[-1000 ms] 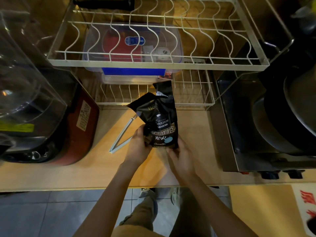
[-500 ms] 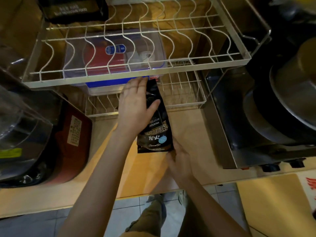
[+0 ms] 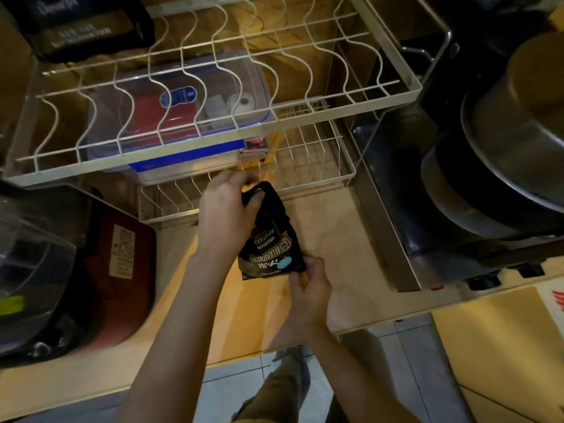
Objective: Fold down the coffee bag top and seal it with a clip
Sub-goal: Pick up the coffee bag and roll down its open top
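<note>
A black coffee bag [image 3: 270, 248] with white lettering and a blue spot stands on the pale wooden counter [image 3: 329, 239], just in front of the lower wire rack. My left hand [image 3: 227, 209] is closed over the bag's top, which is bent down and crumpled under the fingers and thumb. My right hand [image 3: 308, 283] grips the bag's lower right corner against the counter. The long clip is not in sight; my left forearm covers the counter where it lay.
A white wire dish rack [image 3: 213, 141] overhangs the back, over a clear box with a blue lid [image 3: 183, 117]. A dark red appliance [image 3: 119, 270] stands at the left; a steel stove with stacked pots [image 3: 503, 178] stands at the right. Another black bag [image 3: 82, 22] lies top left.
My left hand left the bag's base, rose to its top and pressed it down; the tall loose top is now crumpled low. My right hand shifted to the lower right corner.
</note>
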Demonstrator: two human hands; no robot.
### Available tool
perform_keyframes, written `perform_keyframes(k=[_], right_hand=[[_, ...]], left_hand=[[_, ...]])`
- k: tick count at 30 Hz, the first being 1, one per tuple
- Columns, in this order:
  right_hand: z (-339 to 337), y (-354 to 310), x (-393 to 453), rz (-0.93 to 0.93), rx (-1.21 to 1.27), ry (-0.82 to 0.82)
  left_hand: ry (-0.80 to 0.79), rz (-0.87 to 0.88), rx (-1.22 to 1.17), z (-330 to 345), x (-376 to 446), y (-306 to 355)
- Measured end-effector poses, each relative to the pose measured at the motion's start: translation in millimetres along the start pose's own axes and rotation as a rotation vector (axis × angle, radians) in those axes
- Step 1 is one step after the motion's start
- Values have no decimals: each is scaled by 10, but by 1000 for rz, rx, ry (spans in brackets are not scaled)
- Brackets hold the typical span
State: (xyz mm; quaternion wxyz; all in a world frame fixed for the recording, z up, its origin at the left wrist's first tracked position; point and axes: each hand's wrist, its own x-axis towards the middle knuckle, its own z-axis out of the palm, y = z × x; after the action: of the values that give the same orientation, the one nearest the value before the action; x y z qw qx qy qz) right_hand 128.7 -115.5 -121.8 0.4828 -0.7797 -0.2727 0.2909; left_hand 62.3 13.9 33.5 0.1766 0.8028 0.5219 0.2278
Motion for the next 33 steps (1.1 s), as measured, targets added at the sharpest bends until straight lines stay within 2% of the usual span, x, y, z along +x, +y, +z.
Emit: perform_keyframes(k=[3,9,13,16,18,21,25,29,33], right_hand=[[-21,23,34,-37,-7,27],[-128,38,65,-131,-142,-57],[-150,71,96,-278,-318,-118],[-112,62,157,-267,-345,-149],[-121,37,200,-263,-322,-193],[-197,-4,340,-237,-197,-270],[-274,-123,585,46,146,-184],[-213,-210,668,-27,62,-317],[-187,-273,703,-119,-176,-320]], left_hand=[[10,55,-44,-52,-126,-28],[22,-14,-209,-127,-361,32],[98,-31,-442,-96,-535,93],[124,-167,-706,-38,-606,64],[85,-219,-811,-24,-631,17],[14,-246,-809,-18,-648,-11],[-24,-266,-844,-56,-646,-7],[-51,-277,-893,-56,-683,50],[-65,-305,-884,-51,-707,81]])
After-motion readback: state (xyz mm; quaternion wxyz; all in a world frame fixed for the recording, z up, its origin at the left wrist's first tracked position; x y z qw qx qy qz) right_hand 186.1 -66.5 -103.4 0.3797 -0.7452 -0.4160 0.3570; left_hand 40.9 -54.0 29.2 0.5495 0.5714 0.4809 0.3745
